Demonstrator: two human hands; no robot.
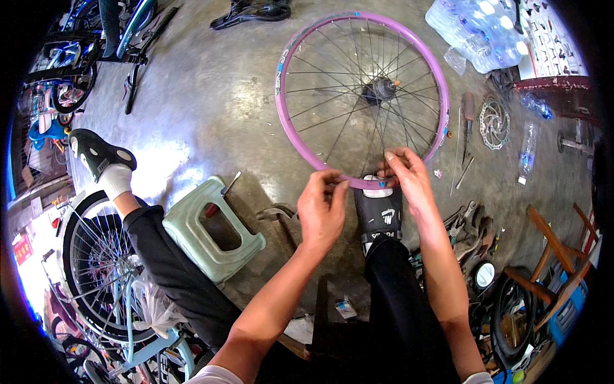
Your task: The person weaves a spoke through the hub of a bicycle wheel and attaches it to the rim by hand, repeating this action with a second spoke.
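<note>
A bicycle wheel with a purple rim, dark spokes and a black hub lies tilted in front of me, its near edge by my right shoe. My left hand is closed, fingertips and thumb pinching the rim's near edge. Just right of it, my right hand curls its fingers round the same stretch of rim, thumb on top. A small blue mark shows on the rim between the hands. Whether anything small sits under my fingers is hidden.
A pale green stool stands at left, a hammer beside it. Right of the wheel lie a screwdriver, a brake rotor and a plastic bottle. Several hand tools are heaped near my right forearm. Bicycles crowd the left.
</note>
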